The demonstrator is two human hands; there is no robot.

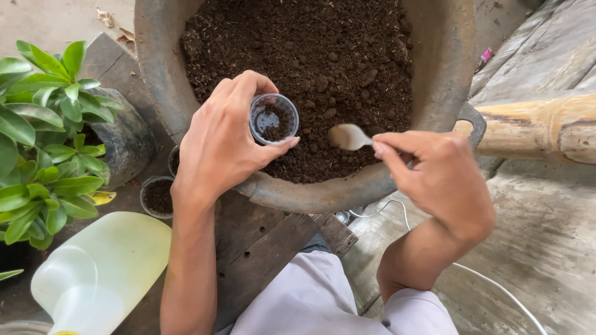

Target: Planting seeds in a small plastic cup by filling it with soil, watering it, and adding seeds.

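My left hand point(223, 139) grips a small clear plastic cup point(274, 119) with a little dark soil in its bottom, held over the near side of a large grey basin point(447, 74) full of dark brown soil point(310, 56). My right hand point(434, 180) pinches the handle of a white plastic spoon point(349, 136). The spoon's bowl hovers just right of the cup, over the soil near the basin's front rim. The two hands are apart.
A leafy green potted plant point(43, 136) stands at the left. Two small soil-filled cups point(158, 195) sit beside the basin. A pale yellow plastic jug point(102, 273) lies at the lower left. A bamboo pole point(540, 127) crosses at the right, over weathered wooden boards.
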